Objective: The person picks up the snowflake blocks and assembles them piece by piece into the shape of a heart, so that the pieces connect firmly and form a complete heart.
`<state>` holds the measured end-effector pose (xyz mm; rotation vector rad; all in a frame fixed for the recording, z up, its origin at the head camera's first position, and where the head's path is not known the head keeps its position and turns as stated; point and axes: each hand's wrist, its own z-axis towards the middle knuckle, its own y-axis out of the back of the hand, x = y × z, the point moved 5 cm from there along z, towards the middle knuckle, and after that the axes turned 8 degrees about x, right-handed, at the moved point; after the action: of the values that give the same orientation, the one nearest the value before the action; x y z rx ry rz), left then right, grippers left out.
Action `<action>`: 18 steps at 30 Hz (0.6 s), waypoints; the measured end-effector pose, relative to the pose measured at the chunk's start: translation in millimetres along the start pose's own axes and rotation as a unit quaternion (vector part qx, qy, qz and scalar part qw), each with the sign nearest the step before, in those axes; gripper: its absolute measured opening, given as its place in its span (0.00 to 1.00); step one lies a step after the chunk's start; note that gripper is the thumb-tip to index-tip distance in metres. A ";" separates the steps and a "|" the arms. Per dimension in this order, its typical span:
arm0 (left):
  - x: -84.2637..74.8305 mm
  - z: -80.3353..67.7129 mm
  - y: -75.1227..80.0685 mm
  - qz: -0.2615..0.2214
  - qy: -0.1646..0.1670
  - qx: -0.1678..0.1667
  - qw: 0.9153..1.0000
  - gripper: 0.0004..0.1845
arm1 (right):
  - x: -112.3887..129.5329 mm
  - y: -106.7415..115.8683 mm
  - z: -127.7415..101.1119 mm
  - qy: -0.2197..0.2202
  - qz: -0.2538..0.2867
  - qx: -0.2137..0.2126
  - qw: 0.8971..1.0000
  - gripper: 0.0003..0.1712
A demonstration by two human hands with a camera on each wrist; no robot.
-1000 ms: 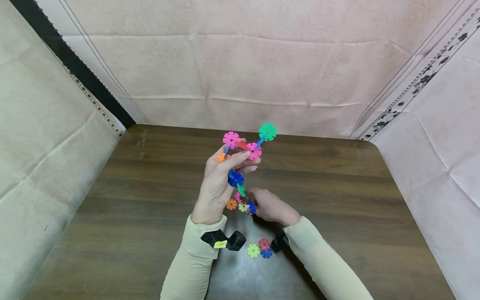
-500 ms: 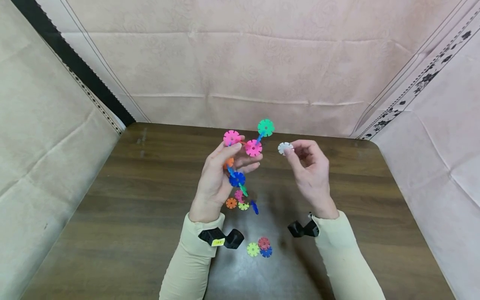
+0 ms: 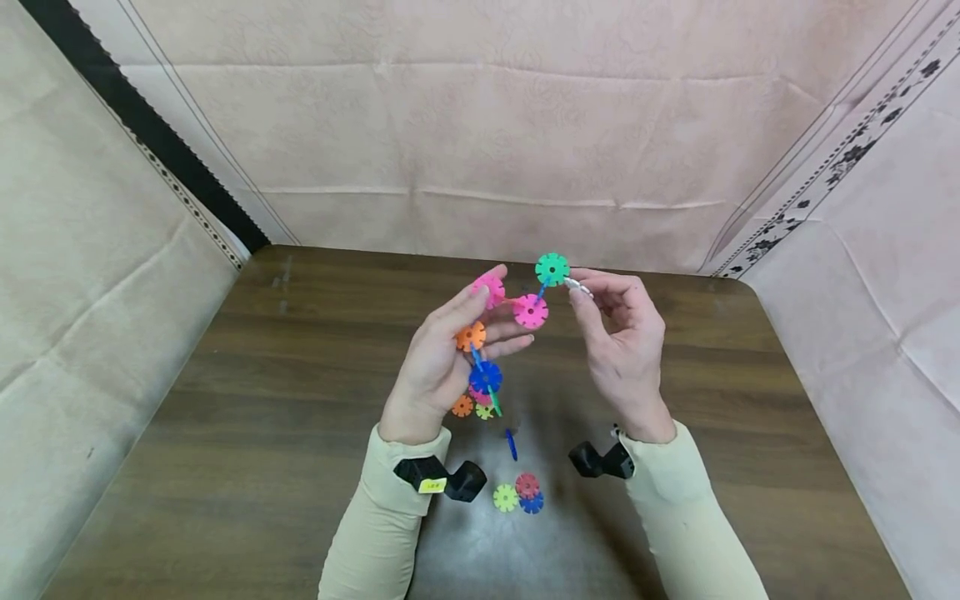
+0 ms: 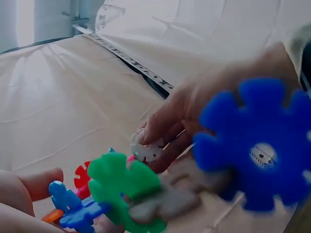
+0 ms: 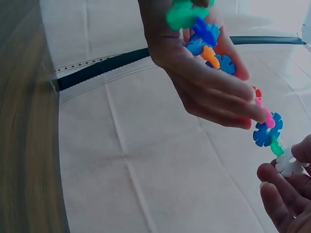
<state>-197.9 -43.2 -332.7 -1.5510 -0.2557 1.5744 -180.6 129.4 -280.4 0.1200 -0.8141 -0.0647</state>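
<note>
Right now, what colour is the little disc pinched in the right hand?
White. The disc shows best in the left wrist view, pinched by the right hand.

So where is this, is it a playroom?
Probably not; it looks more like a small recording booth. A bare wooden table is walled in by hanging cloth, a camera is strapped to each wrist, and the only toys are snowflake discs.

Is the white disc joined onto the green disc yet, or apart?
Cannot tell: the right hand pinches the white disc against the green disc.
</note>
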 end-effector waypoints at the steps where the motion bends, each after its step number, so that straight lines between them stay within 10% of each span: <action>1: 0.5 0.0 0.0 0.002 0.005 0.003 1.000 0.20 | -0.1 0.5 -0.2 0.002 0.001 -0.004 1.000 0.08; 18: 5.9 -0.2 -2.8 0.121 0.025 0.059 0.991 0.23 | -5.4 2.0 -5.4 -0.008 0.005 0.041 0.999 0.10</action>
<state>-195.5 -37.5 -334.9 -1.5704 0.0557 1.7009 -180.3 132.5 -287.7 0.1927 -0.8333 -0.0236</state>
